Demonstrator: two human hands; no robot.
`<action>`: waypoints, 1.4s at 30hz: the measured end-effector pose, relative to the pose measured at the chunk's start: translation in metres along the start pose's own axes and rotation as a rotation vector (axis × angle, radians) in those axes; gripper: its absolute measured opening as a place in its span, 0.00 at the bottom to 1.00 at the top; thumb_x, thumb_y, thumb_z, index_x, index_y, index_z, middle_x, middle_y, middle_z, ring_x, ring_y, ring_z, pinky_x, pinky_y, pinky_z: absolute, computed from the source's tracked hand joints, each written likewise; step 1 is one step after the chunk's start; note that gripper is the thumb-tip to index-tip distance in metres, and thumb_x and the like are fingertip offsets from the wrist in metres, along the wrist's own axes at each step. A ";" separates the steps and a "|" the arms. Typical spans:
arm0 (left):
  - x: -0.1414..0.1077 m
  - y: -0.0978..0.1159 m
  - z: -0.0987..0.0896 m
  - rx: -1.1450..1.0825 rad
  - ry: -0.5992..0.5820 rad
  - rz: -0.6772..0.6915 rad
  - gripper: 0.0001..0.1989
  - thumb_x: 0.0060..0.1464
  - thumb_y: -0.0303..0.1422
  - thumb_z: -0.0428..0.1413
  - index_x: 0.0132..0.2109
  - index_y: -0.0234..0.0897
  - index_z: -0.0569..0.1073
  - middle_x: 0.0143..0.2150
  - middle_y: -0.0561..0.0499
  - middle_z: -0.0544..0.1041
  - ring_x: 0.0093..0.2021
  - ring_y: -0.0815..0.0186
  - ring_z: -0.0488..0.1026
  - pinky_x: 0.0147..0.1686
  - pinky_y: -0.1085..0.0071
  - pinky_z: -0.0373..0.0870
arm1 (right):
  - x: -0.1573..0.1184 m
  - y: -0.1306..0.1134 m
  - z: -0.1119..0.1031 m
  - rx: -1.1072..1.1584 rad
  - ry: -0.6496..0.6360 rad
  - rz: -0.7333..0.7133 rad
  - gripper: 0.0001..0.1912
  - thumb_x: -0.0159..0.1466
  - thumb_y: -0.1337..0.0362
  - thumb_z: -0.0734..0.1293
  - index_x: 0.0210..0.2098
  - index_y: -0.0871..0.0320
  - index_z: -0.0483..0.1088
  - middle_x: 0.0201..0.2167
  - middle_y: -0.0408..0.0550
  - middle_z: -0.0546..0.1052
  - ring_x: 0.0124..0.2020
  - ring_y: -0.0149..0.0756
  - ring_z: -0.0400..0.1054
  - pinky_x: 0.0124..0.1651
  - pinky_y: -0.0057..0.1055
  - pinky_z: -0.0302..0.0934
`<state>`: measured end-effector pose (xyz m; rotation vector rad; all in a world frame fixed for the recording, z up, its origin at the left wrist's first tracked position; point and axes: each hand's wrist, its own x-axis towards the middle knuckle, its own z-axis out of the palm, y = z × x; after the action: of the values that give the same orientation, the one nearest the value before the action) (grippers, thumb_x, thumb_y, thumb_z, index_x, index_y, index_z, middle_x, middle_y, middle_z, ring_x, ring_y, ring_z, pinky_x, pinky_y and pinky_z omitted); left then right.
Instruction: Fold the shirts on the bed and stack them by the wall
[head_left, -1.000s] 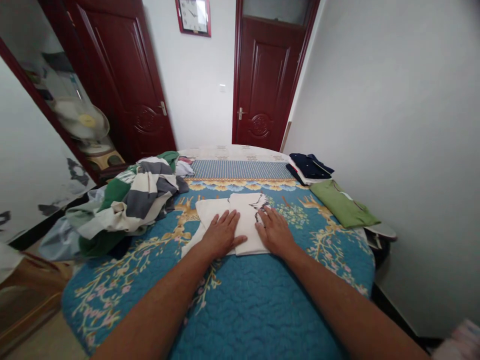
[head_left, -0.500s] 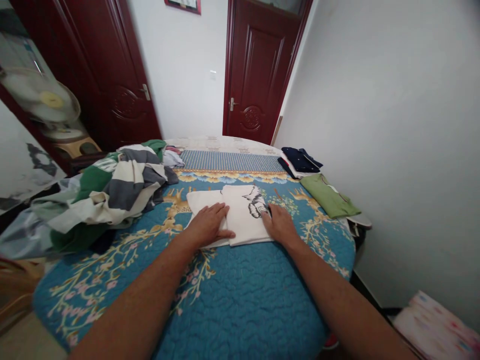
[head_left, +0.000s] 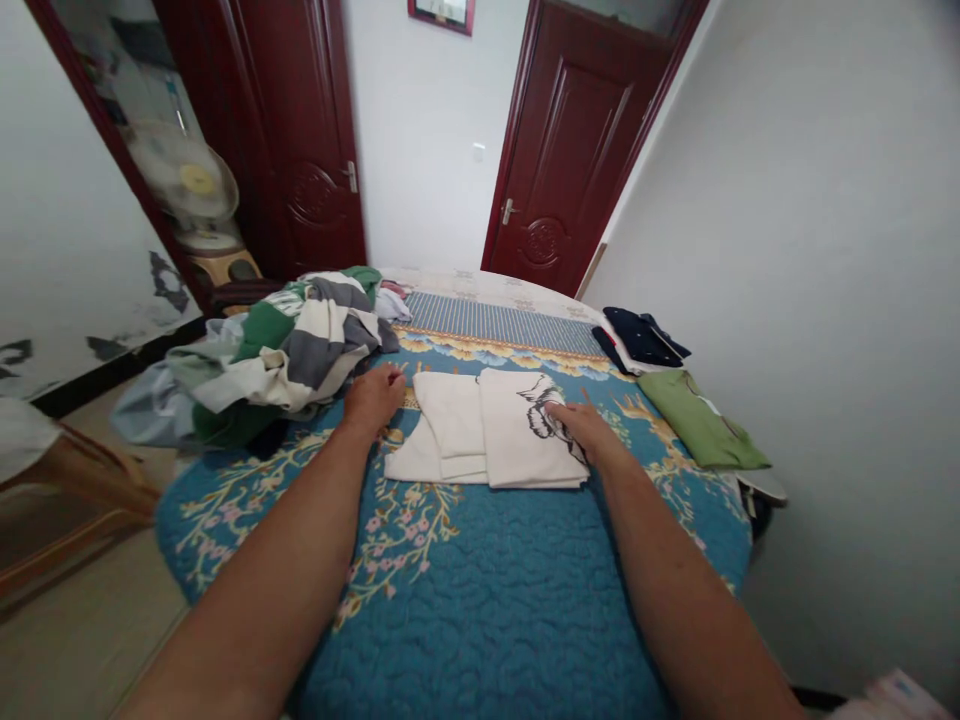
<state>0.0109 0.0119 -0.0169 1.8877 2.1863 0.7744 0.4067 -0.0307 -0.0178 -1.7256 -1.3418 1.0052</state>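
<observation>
A white cloth garment (head_left: pixel 517 440) with a black line print lies partly folded on the blue patterned table cover (head_left: pixel 487 600). Its right part is a neat layered rectangle, and a single flap spreads out to the left. Just off the garment's left edge is my left hand (head_left: pixel 375 398), raised a little with its fingers curled together; whatever they might hold is too small to tell. My right hand (head_left: pixel 581 428) rests on the garment's right edge, over the print, with its fingers extended.
A heap of green, grey and white clothes (head_left: pixel 300 350) covers the left side. Folded dark clothes (head_left: pixel 645 338) and a folded green garment (head_left: pixel 701 420) lie at the right edge, beside the wall. A wooden chair (head_left: pixel 82 500) stands at the lower left.
My left hand has left the garment and moved to its left, its fingers now curled. My right hand stays on the right edge. The view has turned to the left.
</observation>
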 end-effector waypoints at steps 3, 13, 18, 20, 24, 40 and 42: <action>0.004 -0.002 0.009 -0.006 0.007 -0.040 0.18 0.68 0.42 0.51 0.54 0.45 0.83 0.53 0.45 0.86 0.52 0.51 0.82 0.49 0.61 0.74 | -0.003 0.005 0.003 0.208 -0.066 0.035 0.17 0.58 0.52 0.75 0.40 0.56 0.79 0.35 0.50 0.86 0.36 0.44 0.81 0.38 0.34 0.74; 0.003 0.000 0.015 -0.034 -0.004 0.011 0.16 0.66 0.40 0.52 0.50 0.44 0.84 0.51 0.45 0.86 0.50 0.52 0.81 0.49 0.62 0.74 | -0.018 -0.017 -0.021 0.354 -0.089 0.132 0.16 0.56 0.60 0.76 0.43 0.56 0.77 0.34 0.51 0.86 0.31 0.45 0.81 0.35 0.37 0.77; 0.002 0.005 0.018 -0.071 -0.028 0.094 0.16 0.66 0.41 0.53 0.48 0.42 0.84 0.48 0.44 0.86 0.50 0.54 0.81 0.50 0.64 0.73 | -0.021 -0.027 -0.047 0.204 -0.016 0.158 0.17 0.54 0.58 0.76 0.42 0.55 0.78 0.33 0.51 0.86 0.32 0.48 0.81 0.33 0.38 0.75; 0.002 0.008 0.019 -0.089 -0.034 0.123 0.16 0.66 0.41 0.53 0.47 0.42 0.84 0.48 0.44 0.86 0.50 0.54 0.81 0.51 0.64 0.73 | -0.023 -0.035 -0.051 0.109 -0.008 0.129 0.16 0.54 0.56 0.76 0.40 0.54 0.79 0.31 0.50 0.85 0.33 0.48 0.81 0.33 0.38 0.74; -0.001 0.011 0.016 -0.146 -0.046 0.136 0.15 0.65 0.39 0.53 0.45 0.41 0.84 0.46 0.44 0.86 0.49 0.55 0.81 0.51 0.64 0.73 | -0.026 -0.063 -0.048 -0.114 0.019 0.005 0.10 0.56 0.56 0.74 0.36 0.51 0.79 0.28 0.47 0.82 0.33 0.46 0.78 0.34 0.35 0.70; -0.012 0.023 0.003 -0.983 -0.572 -0.101 0.33 0.63 0.64 0.49 0.56 0.43 0.76 0.53 0.42 0.86 0.45 0.58 0.85 0.39 0.65 0.82 | -0.049 -0.170 0.091 -0.158 -0.200 -0.206 0.07 0.65 0.58 0.68 0.38 0.54 0.69 0.28 0.42 0.75 0.28 0.34 0.70 0.33 0.31 0.64; -0.015 0.024 0.002 -1.016 -0.645 -0.122 0.36 0.63 0.67 0.47 0.55 0.42 0.77 0.51 0.42 0.86 0.45 0.56 0.85 0.40 0.63 0.82 | -0.054 -0.160 0.114 -0.035 -0.290 -0.222 0.06 0.66 0.60 0.66 0.41 0.54 0.69 0.31 0.44 0.77 0.29 0.36 0.73 0.34 0.33 0.68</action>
<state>0.0353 0.0002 -0.0105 1.2025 1.1357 0.8480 0.2298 -0.0433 0.0826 -1.4545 -1.7021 1.1386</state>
